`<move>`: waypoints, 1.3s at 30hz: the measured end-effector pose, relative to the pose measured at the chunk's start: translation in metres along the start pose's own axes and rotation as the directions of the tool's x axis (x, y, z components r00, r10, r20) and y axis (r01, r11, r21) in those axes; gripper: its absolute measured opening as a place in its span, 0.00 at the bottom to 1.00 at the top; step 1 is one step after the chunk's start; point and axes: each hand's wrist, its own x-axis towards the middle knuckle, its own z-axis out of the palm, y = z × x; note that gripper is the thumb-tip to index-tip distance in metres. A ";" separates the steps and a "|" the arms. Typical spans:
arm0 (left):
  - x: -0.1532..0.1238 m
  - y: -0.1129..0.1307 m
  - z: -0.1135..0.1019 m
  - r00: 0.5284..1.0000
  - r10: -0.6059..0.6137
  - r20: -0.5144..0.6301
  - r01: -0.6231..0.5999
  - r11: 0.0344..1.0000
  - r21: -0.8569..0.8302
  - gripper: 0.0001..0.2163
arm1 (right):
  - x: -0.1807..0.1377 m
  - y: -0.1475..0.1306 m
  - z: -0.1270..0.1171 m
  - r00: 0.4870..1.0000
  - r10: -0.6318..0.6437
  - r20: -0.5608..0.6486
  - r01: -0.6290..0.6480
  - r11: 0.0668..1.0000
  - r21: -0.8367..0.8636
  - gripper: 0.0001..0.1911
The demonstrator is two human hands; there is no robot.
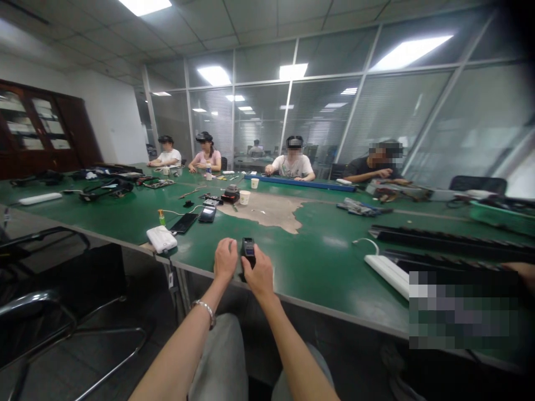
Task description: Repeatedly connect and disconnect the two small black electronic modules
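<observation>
My right hand (pixel 259 273) grips a small black handheld device with a screen (pixel 248 248) at the near edge of the green table (pixel 321 262). Its thumb and fingers lie along the device's sides. Just left of it, my left hand (pixel 225 259) is closed, its fingers curled. Whatever those fingers hold, if anything, is hidden. Part of a pale flat thing shows beside my right wrist. Further left lie a white power bank (pixel 162 239), a black phone (pixel 184 223) and a small dark device (pixel 208 214).
Paper cups (pixel 244 197) stand beyond a bare brown patch (pixel 267 211). A white power strip (pixel 387 274) and long black strips (pixel 451 245) lie right. People (pixel 295 164) sit across the table. A chair (pixel 62 301) stands left; another person's hand (pixel 524 273) shows far right.
</observation>
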 end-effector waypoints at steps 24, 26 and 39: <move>-0.002 -0.006 0.006 1.000 0.016 0.004 -0.016 1.000 0.015 0.12 | 0.014 0.055 -0.035 0.982 0.142 -0.122 -0.147 0.989 -0.034 0.31; -0.002 -0.005 0.005 1.000 0.024 0.018 -0.025 0.999 0.023 0.12 | 0.012 0.056 -0.035 0.981 0.131 -0.141 -0.140 0.989 -0.055 0.32; -0.002 -0.003 0.003 1.000 0.011 -0.005 -0.011 1.000 -0.012 0.12 | 0.030 0.034 -0.042 0.966 0.239 -0.103 -0.232 0.970 0.077 0.25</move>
